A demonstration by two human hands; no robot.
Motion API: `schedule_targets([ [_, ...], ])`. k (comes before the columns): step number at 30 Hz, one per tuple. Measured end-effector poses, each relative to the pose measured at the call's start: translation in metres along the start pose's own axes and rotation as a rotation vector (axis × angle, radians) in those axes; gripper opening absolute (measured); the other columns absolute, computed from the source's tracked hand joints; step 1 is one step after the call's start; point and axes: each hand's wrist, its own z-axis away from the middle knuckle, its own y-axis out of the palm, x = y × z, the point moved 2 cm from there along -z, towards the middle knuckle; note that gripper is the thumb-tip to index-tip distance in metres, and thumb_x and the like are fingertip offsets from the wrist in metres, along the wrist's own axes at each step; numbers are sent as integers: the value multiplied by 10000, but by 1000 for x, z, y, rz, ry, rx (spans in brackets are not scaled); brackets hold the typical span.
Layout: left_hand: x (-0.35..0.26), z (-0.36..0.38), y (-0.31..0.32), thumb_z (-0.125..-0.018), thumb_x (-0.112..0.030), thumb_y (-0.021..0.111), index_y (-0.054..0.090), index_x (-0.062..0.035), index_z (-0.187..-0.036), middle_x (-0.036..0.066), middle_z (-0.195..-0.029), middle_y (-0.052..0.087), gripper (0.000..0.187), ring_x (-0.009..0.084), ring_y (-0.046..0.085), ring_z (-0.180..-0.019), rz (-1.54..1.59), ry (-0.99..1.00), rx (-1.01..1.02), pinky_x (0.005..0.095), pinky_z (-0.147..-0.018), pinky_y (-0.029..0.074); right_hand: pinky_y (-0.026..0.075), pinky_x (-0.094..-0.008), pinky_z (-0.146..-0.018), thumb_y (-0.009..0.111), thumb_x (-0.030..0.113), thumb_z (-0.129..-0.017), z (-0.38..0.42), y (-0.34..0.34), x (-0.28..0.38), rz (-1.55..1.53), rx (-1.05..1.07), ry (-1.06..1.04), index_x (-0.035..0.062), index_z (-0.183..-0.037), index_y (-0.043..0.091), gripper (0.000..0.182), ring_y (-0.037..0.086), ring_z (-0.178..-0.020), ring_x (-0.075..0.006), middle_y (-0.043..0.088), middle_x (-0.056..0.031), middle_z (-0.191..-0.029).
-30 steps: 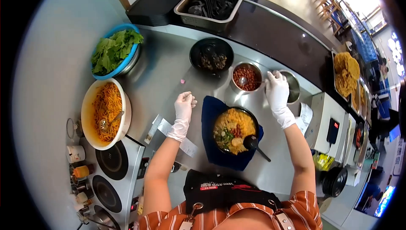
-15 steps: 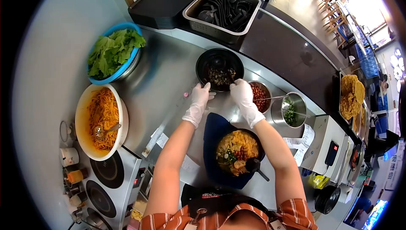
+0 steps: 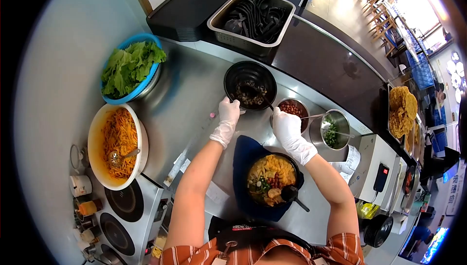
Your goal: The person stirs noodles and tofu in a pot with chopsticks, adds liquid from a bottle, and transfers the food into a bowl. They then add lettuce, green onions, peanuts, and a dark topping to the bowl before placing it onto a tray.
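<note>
Both my hands wear pale gloves. My left hand (image 3: 228,119) grips the near left rim of a black bowl (image 3: 238,74) that holds dark chopped bits. My right hand (image 3: 287,125) is closed on the handle of a black spoon (image 3: 266,101), whose head lies in those bits. Just beyond my right hand stands a metal container of peanuts (image 3: 292,107). Between my forearms, a second black bowl with noodles, peanuts and chopped greens (image 3: 272,175) rests on a dark blue cloth (image 3: 242,167); a black ladle (image 3: 290,194) sits in it.
A metal pot of chopped greens (image 3: 332,136) stands right of the peanuts. At left are a white bowl of orange shreds (image 3: 142,141), a blue basket of lettuce (image 3: 134,68) and hot plates (image 3: 124,198). Black utensils fill a metal tray (image 3: 253,19) at the back.
My right hand has drawn back to the right and now shows the spoon handle in its grip. My left hand has shifted slightly left on the bowl's rim.
</note>
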Motion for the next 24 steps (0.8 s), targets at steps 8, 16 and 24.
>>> schedule_targets([
  [8, 7, 8, 13, -905, -12, 507, 552, 71, -1053, 127, -934, 636, 176, 185, 654, -706, -135, 133, -82, 294, -549, 604, 486, -413, -501, 552, 133, -837, -10, 25, 16, -641, -111, 292, -25, -826, 632, 177, 619, -538, -316, 616, -212, -650],
  [16, 19, 8, 9, -926, -24, 505, 472, 17, -1290, 99, -1013, 636, 368, 143, 633, -720, -69, 152, -38, 264, -565, 575, 303, -257, -383, 540, 88, -897, -29, -11, 2, -1687, 313, 911, -33, -902, 631, 152, 375, -410, -102, 501, -20, -582],
  [24, 18, 9, 8, -936, -15, 489, 549, 42, -1082, 76, -926, 634, 168, 142, 634, -704, -73, 237, -46, 284, -564, 592, 277, -249, -371, 519, 98, -912, -30, 1, -7, -1782, 354, 942, -33, -948, 621, 170, 369, -408, -98, 498, -19, -586],
])
